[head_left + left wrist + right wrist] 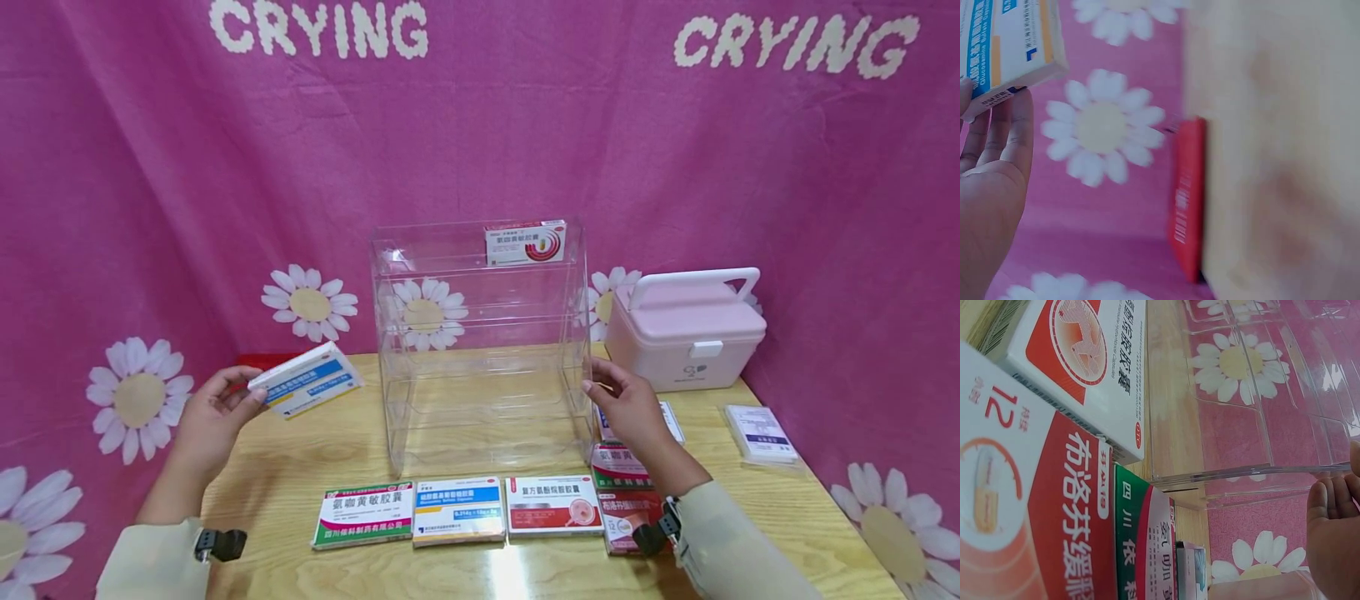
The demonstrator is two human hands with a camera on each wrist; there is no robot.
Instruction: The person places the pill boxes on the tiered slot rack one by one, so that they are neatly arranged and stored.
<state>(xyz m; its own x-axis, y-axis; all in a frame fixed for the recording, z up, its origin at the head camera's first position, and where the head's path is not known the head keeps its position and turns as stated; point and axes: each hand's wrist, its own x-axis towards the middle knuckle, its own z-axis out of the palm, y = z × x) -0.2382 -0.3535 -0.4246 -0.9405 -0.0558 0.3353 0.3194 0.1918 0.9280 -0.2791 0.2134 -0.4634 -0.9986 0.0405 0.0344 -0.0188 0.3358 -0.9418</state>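
Note:
In the head view my left hand holds a white and blue medicine box tilted in the air, left of a clear acrylic display rack. The left wrist view shows the thumb and fingers at one end of that box. My right hand is at the rack's right side; in the right wrist view its thumb and fingers pinch the edge of the side panel. On the top tier, toward the right, stands a white medicine box with red rings.
Before the rack lie a green and white box, another blue and white box and a red and white box. More boxes, including a red-pink one, lie under the right forearm. A pink handled case stands right, near white packs.

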